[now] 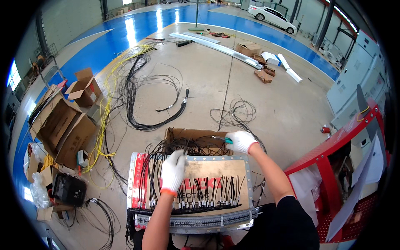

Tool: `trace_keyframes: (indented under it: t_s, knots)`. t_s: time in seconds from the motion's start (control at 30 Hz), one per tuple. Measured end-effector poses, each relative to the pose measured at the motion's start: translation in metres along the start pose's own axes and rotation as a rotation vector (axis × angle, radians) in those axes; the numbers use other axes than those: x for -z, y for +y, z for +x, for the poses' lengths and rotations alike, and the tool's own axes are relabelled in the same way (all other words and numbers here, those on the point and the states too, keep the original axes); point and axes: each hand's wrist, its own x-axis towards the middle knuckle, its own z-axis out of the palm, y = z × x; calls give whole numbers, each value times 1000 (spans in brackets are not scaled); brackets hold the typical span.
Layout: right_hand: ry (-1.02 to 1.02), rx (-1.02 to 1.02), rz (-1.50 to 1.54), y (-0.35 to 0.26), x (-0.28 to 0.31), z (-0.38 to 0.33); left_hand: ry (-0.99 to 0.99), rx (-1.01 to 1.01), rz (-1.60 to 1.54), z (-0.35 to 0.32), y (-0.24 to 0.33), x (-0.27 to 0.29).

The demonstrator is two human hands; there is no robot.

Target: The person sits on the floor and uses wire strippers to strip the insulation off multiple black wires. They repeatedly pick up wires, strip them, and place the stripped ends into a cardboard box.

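Note:
My right hand (241, 142), in a white knitted glove, is closed around a teal-handled hand tool (228, 141); its metal tip points left and its exact kind is hard to make out. My left hand (173, 170), gloved in white with an orange cuff, is closed on a black wire (186, 146) among a bundle of wires. Below both hands lies a metal-framed panel (248, 183) covered with a cardboard sheet (200, 167). A row of short black wires with white sleeves (208, 204) stands along it, above a grey terminal strip (187, 221). Behind the panel, an open carton (196, 133) holds tangled black wires.
Coils of black cable (132, 104) and yellow wire (104, 125) lie on the floor ahead and left. Cardboard boxes (62, 129) stand at left, near a black case (69, 189). A red metal frame (329, 154) rises at right. Long metal profiles (221, 48) lie farther off.

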Motion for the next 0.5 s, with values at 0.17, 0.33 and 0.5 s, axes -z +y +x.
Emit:
trace_keyframes:
  t_s: [0.17,0.33,0.5]
  knots:
    - [175,15,90,6,0,-76,-69,151,356,49,2,-24]
    - [268,41,225,-22,-19,-132,7,103,154,-8,4,69]
    - [188,62,619,-96,-28,-180,-255,426,166,-97,-23,128]
